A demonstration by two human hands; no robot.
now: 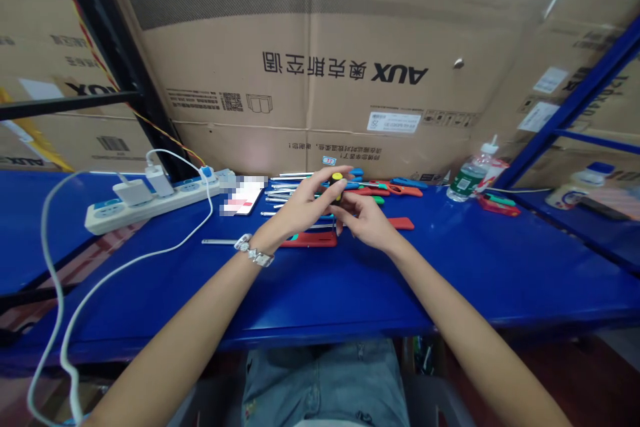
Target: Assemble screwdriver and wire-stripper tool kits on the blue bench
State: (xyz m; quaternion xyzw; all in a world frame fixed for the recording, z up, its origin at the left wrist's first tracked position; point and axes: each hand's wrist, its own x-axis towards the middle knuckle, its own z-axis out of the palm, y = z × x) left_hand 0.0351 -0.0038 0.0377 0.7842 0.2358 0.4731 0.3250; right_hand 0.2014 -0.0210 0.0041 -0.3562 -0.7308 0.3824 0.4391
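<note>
In my left hand (313, 197) is a screwdriver with a yellow-capped black handle (337, 178), held upright, its thin shaft pointing down. My right hand (367, 217) is closed at the lower part of the screwdriver, its fingertips pinched around the shaft just above the table; the exact contact is partly hidden. Beneath both hands lies a tool with a red handle (313, 239) and a long silver bar reaching left past my wrist. Behind the hands lie several similar tools with silver bars and red, blue or green handles, including an orange-red handle (405, 191).
A white power strip (150, 200) with plugged chargers and loose white cables is on the left of the blue table (380, 293). Beside it is a phone (245, 196), partly blurred. A green-labelled bottle (467, 177) stands at right. A large cardboard sheet (225, 60) rises behind.
</note>
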